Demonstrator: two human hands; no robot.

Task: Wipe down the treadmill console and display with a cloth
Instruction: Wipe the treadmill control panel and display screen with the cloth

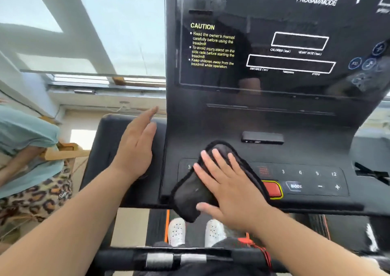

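- We press our right hand [226, 188] flat on a black cloth [202, 189]; the fingers [219, 159] are spread and extended, pinning the cloth rather than clenching it.
- The cloth lies on the lower button panel of the treadmill console [263, 123], covering the left part of the button row. Its lower corner hangs over the console's front edge.
- A red button [273, 189] with a yellow border sits just beside the cloth on the right, partly covered by it.
- To the right of the red button we see a MODE button [296, 186], then minus and plus keys. Number keys 3, 6, 9 and 12 run above them.
- Our left hand [135, 147] rests palm down on the black padded side panel [105, 145] left of the console. Its fingers are released, straight, and grasp nothing.
- The display [285, 43] stands upright above the button panel, apart from the cloth. It is dark, with a yellow CAUTION text block at left and white outlined readout boxes.
- A small black rectangular block [262, 137] lies on the console between display and cloth.
- White shoes [177, 231] stand on the belt below the console.
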